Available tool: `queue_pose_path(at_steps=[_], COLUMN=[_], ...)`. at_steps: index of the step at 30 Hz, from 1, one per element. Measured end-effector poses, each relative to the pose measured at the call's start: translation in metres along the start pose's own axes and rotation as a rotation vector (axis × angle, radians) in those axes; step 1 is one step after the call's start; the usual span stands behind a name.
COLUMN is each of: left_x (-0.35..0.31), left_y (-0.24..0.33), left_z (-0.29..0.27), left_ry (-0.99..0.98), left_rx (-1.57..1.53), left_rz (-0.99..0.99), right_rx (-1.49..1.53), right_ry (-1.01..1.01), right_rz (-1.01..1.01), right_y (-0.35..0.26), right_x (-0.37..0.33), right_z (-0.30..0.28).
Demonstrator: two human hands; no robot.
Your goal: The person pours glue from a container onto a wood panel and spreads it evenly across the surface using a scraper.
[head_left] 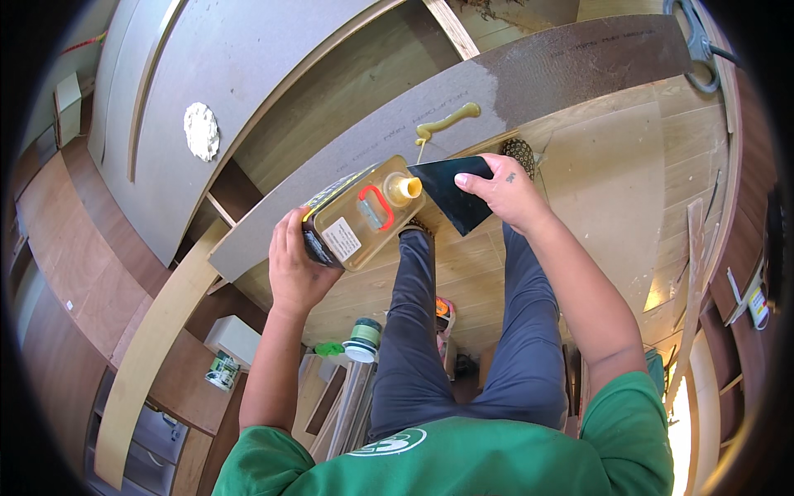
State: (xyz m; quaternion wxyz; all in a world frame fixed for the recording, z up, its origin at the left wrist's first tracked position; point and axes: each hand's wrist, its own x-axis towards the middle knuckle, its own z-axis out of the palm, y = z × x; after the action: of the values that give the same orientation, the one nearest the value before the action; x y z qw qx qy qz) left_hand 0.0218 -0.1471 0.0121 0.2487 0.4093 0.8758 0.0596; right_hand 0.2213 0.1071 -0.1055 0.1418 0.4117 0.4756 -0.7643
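My left hand (299, 266) grips the base of a rectangular tin can (347, 217) with a red handle and a pale spout. The can is tipped, its spout toward the board, and a thin yellowish stream runs from it. A wavy line of yellow glue (447, 121) lies on the long grey board (397, 136). The board's right part is coated darker. Between the thumb and fingers of my right hand (506, 192) is a flat black spreader (452, 194), held close beside the spout.
A white clump (201, 131) sits on the large grey panel (240, 50) at the far left. Blue-handled scissors (699, 45) lie at the board's right end. Lower down are a green-and-white tub (363, 339), a small can (222, 370) and a curved wooden strip (157, 347).
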Motion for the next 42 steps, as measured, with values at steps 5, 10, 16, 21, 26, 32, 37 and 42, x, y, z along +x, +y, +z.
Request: queue_pose_path(at_steps=[5,10,16,21,26,32,37,42], left_x=[0.002,0.005,0.007,0.008,0.008,0.024,0.113,0.241], left_y=[-0.005,-0.007,-0.015,-0.027,-0.037,-0.059,-0.042,-0.076], left_z=[0.002,0.004,0.004,0.009,0.002,-0.013,-0.023,-0.013], left_ry=[-0.02,0.001,0.018,0.087,0.148,0.152,0.245,0.549], left_rx=[-0.002,0.023,0.048,-0.05,-0.233,-0.398,-0.699,-0.822], left_rz=[0.0,0.015,-0.009,-0.003,0.012,-0.067,-0.228,-0.074], right_rx=[0.112,0.295,0.745,1.063,1.036,0.959,0.968,0.881], right_ry=[0.015,-0.028,-0.087,-0.065,0.127,0.249,0.27,0.252], right_rz=[0.031,0.0,-0.024,-0.085,-0.055,0.015,-0.008,-0.001], right_y=[-0.006,0.0,-0.012,0.004,0.031,0.064,0.064,0.07], right_x=[-0.008,-0.016,-0.04,-0.053,-0.04,-0.027,-0.025,-0.023], right_z=[0.001,-0.008,-0.026,-0.046,-0.056,-0.053,-0.043,-0.045])
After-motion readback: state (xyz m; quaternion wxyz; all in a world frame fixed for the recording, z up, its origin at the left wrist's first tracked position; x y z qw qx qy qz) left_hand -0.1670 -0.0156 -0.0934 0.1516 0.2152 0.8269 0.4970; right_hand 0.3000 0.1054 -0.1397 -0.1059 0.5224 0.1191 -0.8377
